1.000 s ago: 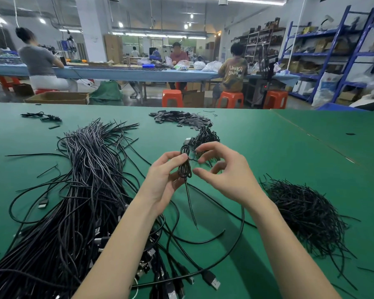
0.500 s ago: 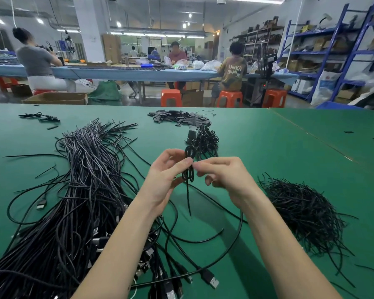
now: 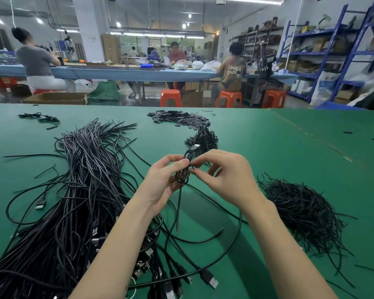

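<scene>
Above the middle of the green table (image 3: 279, 152), both hands work on a small coiled black cable (image 3: 183, 175). My left hand (image 3: 162, 182) grips the coil, thumb and forefinger pinched at its top. My right hand (image 3: 227, 178) pinches a thin black tie at the coil's waist with thumb and forefinger. A straight tail of the tie or cable hangs down from the coil toward the table. The coil's USB plug (image 3: 195, 147) sticks up just above my fingers.
A large bundle of loose black USB cables (image 3: 73, 201) covers the table's left. A heap of black twist ties (image 3: 300, 210) lies right. Finished coils (image 3: 203, 138) and flat black pieces (image 3: 179, 118) sit farther back. People work at a blue bench beyond.
My hands have drawn closer together on the coil. The right hand went from an open loop of fingers to pinching the tie at the coil's waist.
</scene>
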Demonstrator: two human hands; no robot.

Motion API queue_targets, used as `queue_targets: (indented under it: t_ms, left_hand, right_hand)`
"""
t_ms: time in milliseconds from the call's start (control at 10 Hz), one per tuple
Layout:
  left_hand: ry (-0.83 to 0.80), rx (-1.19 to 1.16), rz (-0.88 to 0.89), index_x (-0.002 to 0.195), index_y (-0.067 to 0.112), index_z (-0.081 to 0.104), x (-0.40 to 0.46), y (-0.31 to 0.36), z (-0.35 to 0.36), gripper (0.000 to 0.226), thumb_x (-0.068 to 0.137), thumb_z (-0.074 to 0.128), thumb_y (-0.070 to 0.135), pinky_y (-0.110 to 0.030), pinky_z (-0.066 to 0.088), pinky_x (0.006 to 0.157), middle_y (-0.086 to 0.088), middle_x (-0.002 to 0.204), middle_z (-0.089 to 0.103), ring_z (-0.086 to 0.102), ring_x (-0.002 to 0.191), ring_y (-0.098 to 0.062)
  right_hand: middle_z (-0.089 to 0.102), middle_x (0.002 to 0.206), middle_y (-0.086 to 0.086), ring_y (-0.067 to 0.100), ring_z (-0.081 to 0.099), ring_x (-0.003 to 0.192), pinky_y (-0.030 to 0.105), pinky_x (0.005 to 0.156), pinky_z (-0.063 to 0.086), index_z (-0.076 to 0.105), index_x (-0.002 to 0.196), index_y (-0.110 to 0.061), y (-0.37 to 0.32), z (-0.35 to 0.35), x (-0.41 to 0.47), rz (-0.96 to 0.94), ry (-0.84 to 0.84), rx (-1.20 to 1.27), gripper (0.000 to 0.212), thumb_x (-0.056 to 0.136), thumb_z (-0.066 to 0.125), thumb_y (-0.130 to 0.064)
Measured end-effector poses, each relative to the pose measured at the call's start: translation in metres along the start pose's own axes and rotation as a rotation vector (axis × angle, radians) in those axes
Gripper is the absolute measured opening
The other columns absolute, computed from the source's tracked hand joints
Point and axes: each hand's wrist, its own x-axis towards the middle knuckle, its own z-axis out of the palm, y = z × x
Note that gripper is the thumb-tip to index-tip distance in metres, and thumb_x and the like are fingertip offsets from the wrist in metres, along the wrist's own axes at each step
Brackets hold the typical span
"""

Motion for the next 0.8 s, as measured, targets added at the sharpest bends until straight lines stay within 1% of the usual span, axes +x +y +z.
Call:
queue_targets:
  t_ms: [100, 200, 300, 400, 500, 600, 700, 800]
  left_hand:
    - [-0.002, 0.015, 0.016, 0.095, 0.020, 0.064, 0.001, -0.003, 0.000, 0.020, 0.078, 0.075, 0.021, -0.019, 0.047, 0.063, 0.001, 0.082, 0.066, 0.057, 0.067, -0.010]
    - [-0.004, 0.044, 0.062, 0.094, 0.023, 0.064, 0.001, -0.007, 0.001, 0.018, 0.081, 0.075, 0.020, -0.029, 0.044, 0.079, 0.007, 0.090, 0.069, 0.060, 0.085, -0.011]
    - [0.002, 0.044, 0.131, 0.088, 0.029, 0.065, 0.000, -0.006, 0.003, 0.023, 0.075, 0.083, 0.023, -0.034, 0.042, 0.085, 0.007, 0.095, 0.068, 0.060, 0.093, -0.012]
    - [0.015, 0.038, 0.145, 0.092, 0.026, 0.065, 0.001, -0.007, 0.003, 0.021, 0.079, 0.080, 0.020, -0.033, 0.045, 0.082, 0.001, 0.097, 0.069, 0.062, 0.092, -0.014]
    - [0.062, 0.005, 0.066, 0.095, 0.023, 0.063, 0.004, -0.008, 0.000, 0.012, 0.088, 0.071, 0.016, -0.028, 0.045, 0.073, 0.001, 0.088, 0.070, 0.063, 0.076, -0.011]
    - [0.073, -0.017, -0.005, 0.095, 0.022, 0.063, 0.005, -0.007, -0.002, 0.009, 0.090, 0.069, 0.017, -0.025, 0.044, 0.064, 0.003, 0.082, 0.068, 0.060, 0.065, -0.008]
    - [0.052, -0.010, -0.030, 0.095, 0.021, 0.065, 0.005, -0.008, -0.003, 0.009, 0.088, 0.070, 0.018, -0.022, 0.043, 0.059, 0.005, 0.078, 0.065, 0.057, 0.063, -0.008]
    - [0.040, -0.009, -0.043, 0.095, 0.019, 0.067, 0.005, -0.008, -0.004, 0.008, 0.088, 0.070, 0.018, -0.022, 0.044, 0.056, 0.005, 0.077, 0.065, 0.057, 0.063, -0.009]
  right_hand:
    - [0.068, 0.081, -0.025, 0.007, 0.060, 0.056, 0.028, 0.057, 0.050, 0.075, 0.084, -0.038, 0.003, -0.002, -0.001, -0.027, 0.037, -0.101, 0.011, 0.083, 0.073, -0.048]
    - [0.066, 0.064, -0.021, 0.007, 0.055, 0.049, 0.021, 0.050, 0.041, 0.074, 0.069, -0.031, 0.000, 0.007, -0.002, 0.158, 0.053, 0.004, 0.017, 0.082, 0.077, -0.042]
    - [0.055, 0.054, -0.010, 0.006, 0.040, 0.042, 0.014, 0.039, 0.029, 0.071, 0.062, -0.020, -0.006, 0.015, 0.005, 0.858, -0.083, 0.979, 0.018, 0.078, 0.080, -0.019]
    - [0.049, 0.060, -0.007, 0.003, 0.035, 0.040, 0.012, 0.034, 0.024, 0.073, 0.071, -0.014, -0.012, 0.017, 0.006, 1.164, -0.149, 1.463, 0.007, 0.076, 0.076, -0.017]
    - [0.062, 0.072, -0.005, 0.010, 0.047, 0.051, 0.018, 0.048, 0.040, 0.071, 0.083, -0.022, -0.010, 0.018, 0.002, 0.708, -0.132, 0.768, 0.009, 0.086, 0.078, -0.026]
    - [0.070, 0.084, -0.018, 0.007, 0.058, 0.061, 0.014, 0.063, 0.047, 0.069, 0.093, -0.032, -0.003, 0.017, 0.002, 0.274, -0.010, 0.345, 0.016, 0.085, 0.079, -0.024]
    - [0.069, 0.086, -0.028, 0.002, 0.064, 0.072, 0.007, 0.063, 0.042, 0.070, 0.093, -0.033, 0.002, 0.019, 0.000, 0.134, 0.000, 0.193, 0.013, 0.087, 0.076, -0.023]
    - [0.068, 0.088, -0.030, 0.002, 0.065, 0.075, 0.010, 0.062, 0.041, 0.070, 0.095, -0.035, 0.009, 0.021, -0.002, 0.117, -0.003, 0.129, 0.009, 0.088, 0.074, -0.032]
